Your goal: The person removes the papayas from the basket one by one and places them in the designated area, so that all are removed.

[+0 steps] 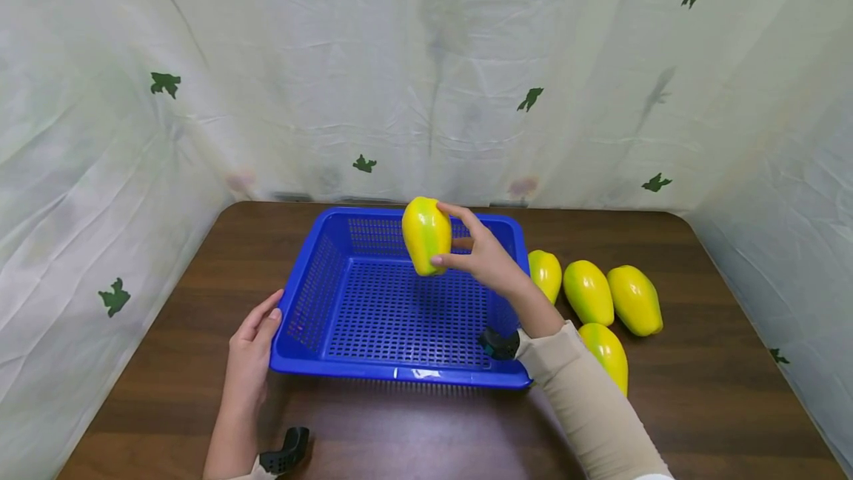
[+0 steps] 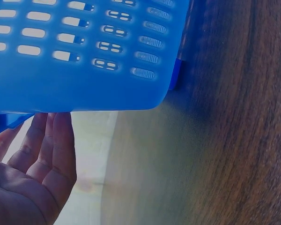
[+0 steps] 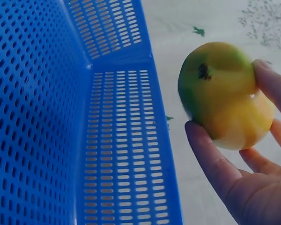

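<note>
A yellow mango (image 1: pixel 426 236) with a greenish tint is pinched between the thumb and fingers of my right hand (image 1: pixel 481 252), held above the far part of a blue plastic basket (image 1: pixel 400 372). In the right wrist view, the dark stem end of the mango (image 3: pixel 220 96) faces the camera beside the basket's slotted wall (image 3: pixel 124 140). My left hand (image 1: pixel 250 343) grips the basket's left rim near its front corner. From the left wrist view, the fingers (image 2: pixel 61 145) of that hand reach the basket edge, their tips hidden behind it.
Several more yellow mangoes (image 1: pixel 589 292) lie on the brown wooden table (image 1: pixel 706 391) to the right of the basket, one partly covered by the right sleeve. A pale curtain (image 1: pixel 426 80) with green leaf prints hangs round the table. Each wrist wears a black device (image 1: pixel 285 450).
</note>
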### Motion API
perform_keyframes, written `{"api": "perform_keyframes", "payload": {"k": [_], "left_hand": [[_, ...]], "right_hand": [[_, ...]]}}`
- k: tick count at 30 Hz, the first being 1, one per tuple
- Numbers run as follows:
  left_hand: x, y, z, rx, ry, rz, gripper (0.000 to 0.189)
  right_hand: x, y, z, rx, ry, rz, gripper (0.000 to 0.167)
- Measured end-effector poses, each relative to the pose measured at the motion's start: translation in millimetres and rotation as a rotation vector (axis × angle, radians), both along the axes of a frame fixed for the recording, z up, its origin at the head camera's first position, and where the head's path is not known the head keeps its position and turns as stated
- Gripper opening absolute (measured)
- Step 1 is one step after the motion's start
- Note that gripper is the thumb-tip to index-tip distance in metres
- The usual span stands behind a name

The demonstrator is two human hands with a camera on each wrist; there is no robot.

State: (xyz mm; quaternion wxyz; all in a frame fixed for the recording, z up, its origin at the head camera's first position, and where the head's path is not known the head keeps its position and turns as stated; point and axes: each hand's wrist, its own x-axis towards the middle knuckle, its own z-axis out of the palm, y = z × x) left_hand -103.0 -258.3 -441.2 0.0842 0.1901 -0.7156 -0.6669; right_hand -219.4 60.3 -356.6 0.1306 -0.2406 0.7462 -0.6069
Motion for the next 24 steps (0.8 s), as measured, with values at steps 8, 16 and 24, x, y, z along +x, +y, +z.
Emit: {"api": "perform_keyframes", "payload": {"k": [8, 16, 24], "left_hand": [[-0.8, 0.7, 0.7, 0.000, 0.000, 0.008, 0.047], [-0.8, 1.7, 0.4, -0.020, -0.006, -0.004, 0.048], [-0.9, 1.0, 0.0, -0.016, 0.001, 0.006, 0.048]], "right_hand": [[1.3, 14, -8.0, -0.054, -0.009, -0.029, 0.072], [9.5, 24, -3.2, -0.107, -0.028, -0.054, 0.072], [13.3, 43, -3.8, -0.165, 0.017, -0.053, 0.073]]}}
